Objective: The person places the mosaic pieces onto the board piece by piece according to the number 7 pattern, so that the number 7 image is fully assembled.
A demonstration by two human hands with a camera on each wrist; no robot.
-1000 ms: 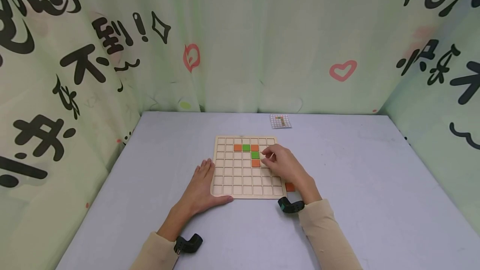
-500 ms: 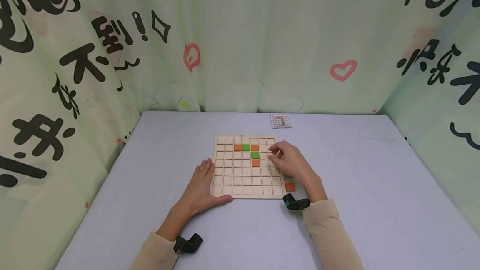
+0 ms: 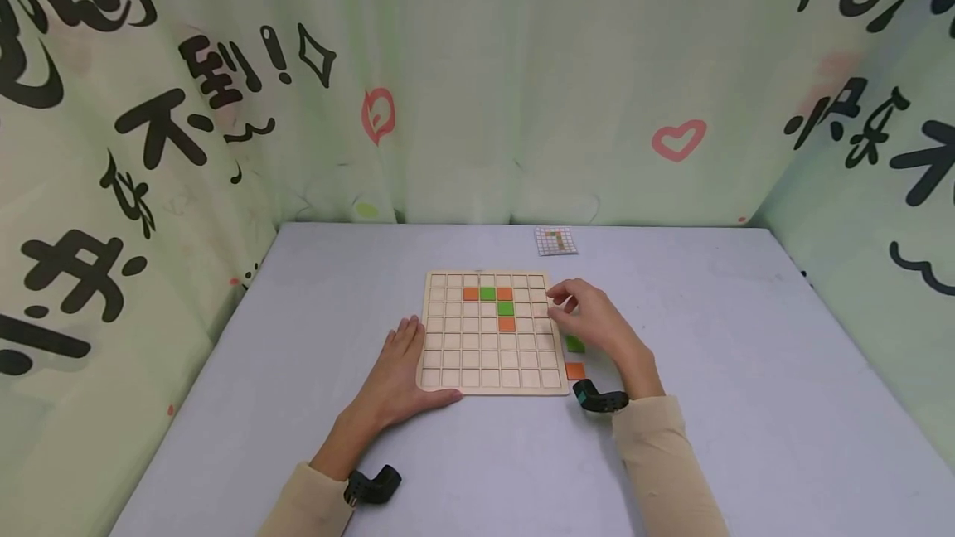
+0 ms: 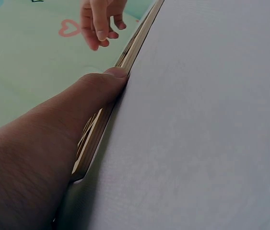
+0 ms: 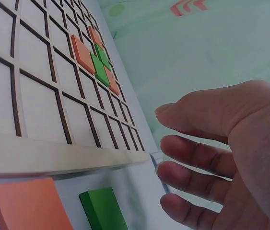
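A wooden grid board [image 3: 452, 360] lies on the table. Near its far side, orange and green square tiles fill several cells in a row that turns down, ending in an orange tile [image 3: 506, 324]. My left hand [image 3: 391, 375] rests along the board's left edge, fingers straight, its thumb [image 4: 99, 86] against the front edge. Just off the board's right edge hovers my right hand [image 3: 597, 321], fingers loosely bent and apart, holding nothing in the right wrist view. Below that hand, a loose green tile [image 5: 103, 209] and a loose orange tile [image 5: 29, 206] lie beside the board.
A small card [image 3: 556, 241] printed with a coloured grid pattern lies at the table's far edge, beyond the board. Printed curtains [image 3: 462, 106] hang behind the table [image 3: 746, 404] and at both sides. Black wrist cameras [image 3: 373, 485] sit on both wrists.
My right hand has drawn back to the right from over the board, beside the lower orange tile, to beyond its right edge, uncovering the loose green tile. My left hand stays put.
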